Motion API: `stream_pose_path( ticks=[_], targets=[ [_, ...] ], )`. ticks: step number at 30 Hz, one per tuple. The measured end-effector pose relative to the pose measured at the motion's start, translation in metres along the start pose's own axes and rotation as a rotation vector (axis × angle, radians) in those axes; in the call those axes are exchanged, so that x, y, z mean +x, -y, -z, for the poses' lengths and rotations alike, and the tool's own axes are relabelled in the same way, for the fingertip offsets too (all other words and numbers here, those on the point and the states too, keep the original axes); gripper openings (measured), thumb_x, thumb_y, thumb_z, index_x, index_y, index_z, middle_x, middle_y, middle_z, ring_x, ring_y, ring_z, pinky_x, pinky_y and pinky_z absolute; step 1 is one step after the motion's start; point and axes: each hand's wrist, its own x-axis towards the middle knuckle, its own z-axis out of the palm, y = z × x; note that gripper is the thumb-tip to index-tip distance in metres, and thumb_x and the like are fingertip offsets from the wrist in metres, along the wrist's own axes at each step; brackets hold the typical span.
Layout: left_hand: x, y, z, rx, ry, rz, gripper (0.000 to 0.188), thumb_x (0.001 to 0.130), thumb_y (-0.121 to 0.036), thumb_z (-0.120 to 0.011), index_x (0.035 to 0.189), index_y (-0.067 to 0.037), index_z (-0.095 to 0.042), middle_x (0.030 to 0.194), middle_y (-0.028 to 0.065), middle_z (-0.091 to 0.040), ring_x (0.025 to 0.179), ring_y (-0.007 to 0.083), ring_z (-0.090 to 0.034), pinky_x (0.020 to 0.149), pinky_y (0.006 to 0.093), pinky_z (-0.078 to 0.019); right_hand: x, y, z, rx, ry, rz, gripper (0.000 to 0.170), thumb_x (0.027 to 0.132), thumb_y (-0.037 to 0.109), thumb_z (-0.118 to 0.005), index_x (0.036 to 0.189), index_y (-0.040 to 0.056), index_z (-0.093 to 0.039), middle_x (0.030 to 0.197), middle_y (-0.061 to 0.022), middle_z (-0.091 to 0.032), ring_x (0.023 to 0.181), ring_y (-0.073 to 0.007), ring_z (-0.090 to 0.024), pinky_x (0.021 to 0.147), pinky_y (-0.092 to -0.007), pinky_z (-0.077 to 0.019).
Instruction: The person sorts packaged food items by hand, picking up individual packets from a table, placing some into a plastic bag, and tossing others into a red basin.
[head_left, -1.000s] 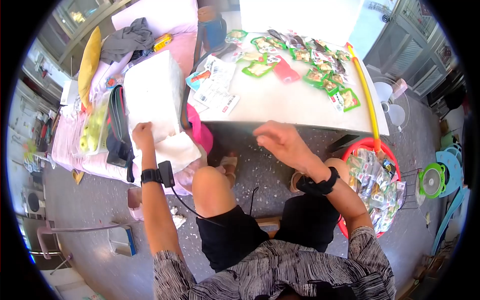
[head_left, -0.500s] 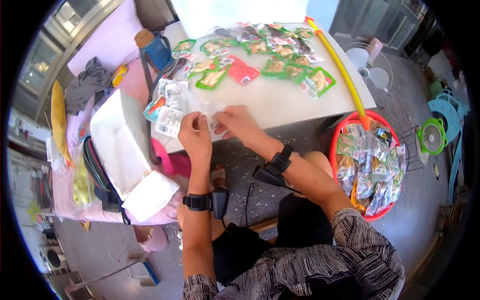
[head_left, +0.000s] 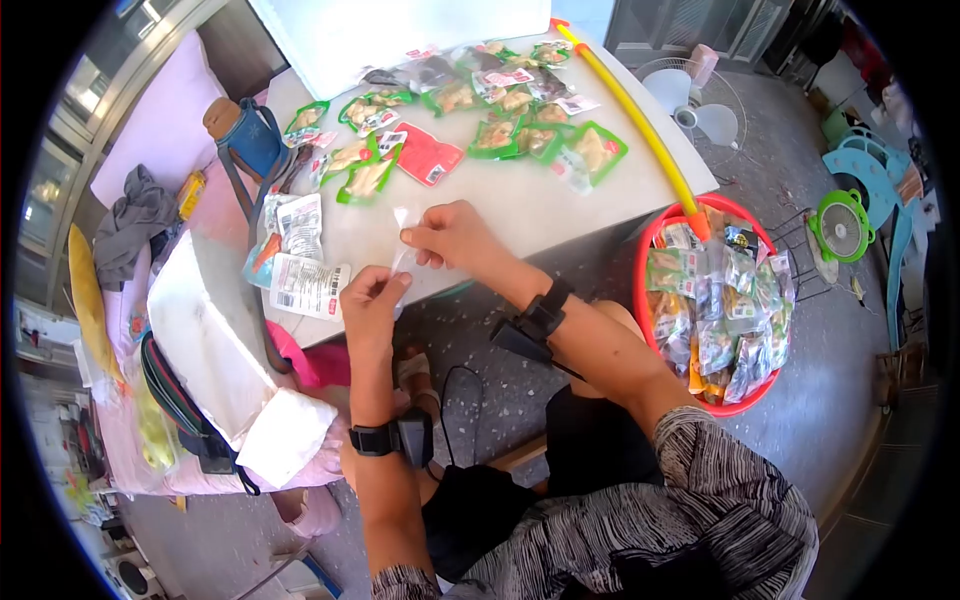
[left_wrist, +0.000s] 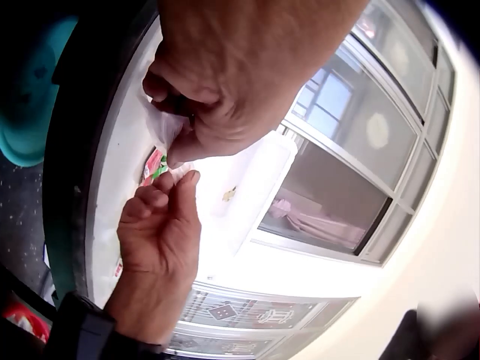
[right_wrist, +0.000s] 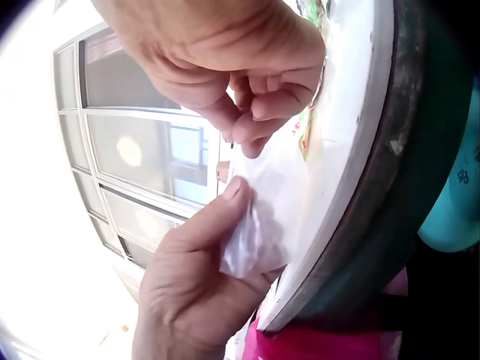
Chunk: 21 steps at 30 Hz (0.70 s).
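Observation:
A small clear plastic bag [head_left: 402, 262] is stretched between the two hands over the front edge of the white table [head_left: 520, 215]. My left hand [head_left: 370, 312] pinches its lower part between thumb and fingers; in the right wrist view the crumpled film of the bag [right_wrist: 259, 232] shows beside the left thumb. My right hand [head_left: 455, 238] pinches the bag higher up, thumb against curled fingers. Left of the hands lie white printed packets [head_left: 308, 287]. Beyond them are a red packet [head_left: 430, 152] and several green-edged food packets [head_left: 365, 180].
A white foam box [head_left: 400, 40] stands at the table's back. Along the right edge lies a yellow tube [head_left: 640, 115], its end above a red basin [head_left: 640, 290] full of packets. On the left are a blue flask [head_left: 245, 140] and another foam box [head_left: 205, 335]. A fan [head_left: 690, 115] stands behind.
Both hands have come together at the table edge: the left from the foam box, the right from above the knees. They now pinch a clear bag, and the head view has shifted right.

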Motion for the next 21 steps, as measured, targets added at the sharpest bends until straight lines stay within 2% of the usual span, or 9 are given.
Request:
stream_pose_path(
  ticks=[1,4,7,8,9,11,14,17,21],
  targets=[
    [0.002,0.004,0.004,-0.047,-0.068,-0.024,0.006,0.074,-0.002,-0.062,0.071,-0.001,-0.057,0.063,-0.0028,-0.052,0.058,0.0034,-0.043,0.055,0.0182,-0.0342,0.0,0.002,0.003,-0.031,0.031,-0.007,0.025,0.077,0.024,-0.063,0.07,0.0007,-0.058,0.058,-0.0033,-0.058,0.048,-0.0073,-0.052,0.041,-0.0197,-0.038],
    [0.004,0.0,0.009,0.003,-0.394,-0.325,0.007,0.075,-0.002,-0.06,0.072,0.0,-0.055,0.065,-0.0028,-0.05,0.06,0.0044,-0.043,0.055,0.0186,-0.0346,0.002,-0.002,0.015,-0.283,0.05,-0.033,0.024,0.074,0.021,-0.064,0.068,-0.0008,-0.057,0.056,-0.006,-0.059,0.048,-0.0147,-0.054,0.045,-0.0265,-0.0423],
    [-0.006,-0.017,0.001,0.665,-0.462,-0.655,0.003,0.076,0.0,-0.056,0.079,0.0,-0.054,0.072,0.0076,-0.052,0.065,0.0195,-0.05,0.057,0.03,-0.0406,0.001,-0.012,0.007,-0.915,-0.053,0.19,0.024,0.071,0.021,-0.066,0.072,-0.0011,-0.057,0.06,-0.0096,-0.06,0.056,-0.0261,-0.057,0.054,-0.036,-0.0464],
    [-0.008,-0.019,-0.008,0.881,-0.469,-0.787,0.005,0.075,0.001,-0.055,0.08,0.0,-0.054,0.074,0.01,-0.052,0.066,0.0235,-0.052,0.057,0.0328,-0.0417,-0.002,-0.015,0.003,-0.918,-0.197,0.261,0.023,0.07,0.021,-0.066,0.074,0.0001,-0.057,0.062,-0.0107,-0.06,0.059,-0.0282,-0.058,0.056,-0.0381,-0.0461],
    [-0.012,-0.018,-0.016,0.989,-0.441,-0.815,0.012,0.074,0.001,-0.054,0.085,-0.002,-0.054,0.08,0.0146,-0.048,0.071,0.0325,-0.051,0.059,0.0394,-0.0425,-0.006,-0.017,-0.004,-0.922,-0.342,0.331,0.024,0.069,0.021,-0.067,0.077,0.0013,-0.057,0.064,-0.0118,-0.059,0.062,-0.0303,-0.058,0.059,-0.0402,-0.0459],
    [-0.017,-0.01,-0.023,1.076,-0.357,-0.765,0.015,0.073,0.001,-0.054,0.087,-0.002,-0.054,0.079,0.0137,-0.047,0.07,0.0317,-0.051,0.058,0.0395,-0.0427,-0.009,-0.012,-0.007,-0.891,-0.51,0.445,0.021,0.069,0.021,-0.066,0.084,0.0075,-0.058,0.07,-0.0123,-0.059,0.069,-0.0304,-0.059,0.06,-0.0419,-0.0454],
    [-0.022,-0.005,-0.028,1.153,-0.276,-0.7,0.022,0.07,0.003,-0.052,0.091,-0.003,-0.054,0.08,0.0133,-0.045,0.069,0.0318,-0.052,0.056,0.0399,-0.0435,0.001,-0.016,-0.002,-0.832,-0.402,0.534,0.013,0.072,0.017,-0.06,0.079,0.0064,-0.055,0.067,-0.0126,-0.058,0.071,-0.0284,-0.059,0.059,-0.0403,-0.0463],
    [-0.022,-0.002,-0.03,1.145,-0.238,-0.664,0.024,0.069,0.004,-0.051,0.092,-0.003,-0.054,0.081,0.0138,-0.045,0.069,0.032,-0.052,0.055,0.0403,-0.0431,0.004,-0.01,0.01,-0.795,-0.418,0.4,0.009,0.073,0.011,-0.057,0.079,0.0058,-0.057,0.07,-0.0123,-0.06,0.073,-0.0287,-0.059,0.061,-0.0402,-0.0464],
    [-0.023,0.001,-0.029,1.152,-0.258,-0.619,0.029,0.067,0.008,-0.05,0.094,-0.003,-0.055,0.083,0.0148,-0.046,0.068,0.033,-0.052,0.055,0.0414,-0.0419,0.005,-0.016,0.018,-0.774,-0.249,0.319,0.02,0.072,0.014,-0.059,0.091,0.0063,-0.061,0.075,-0.013,-0.061,0.075,-0.0289,-0.059,0.067,-0.0377,-0.0469]
  ],
)
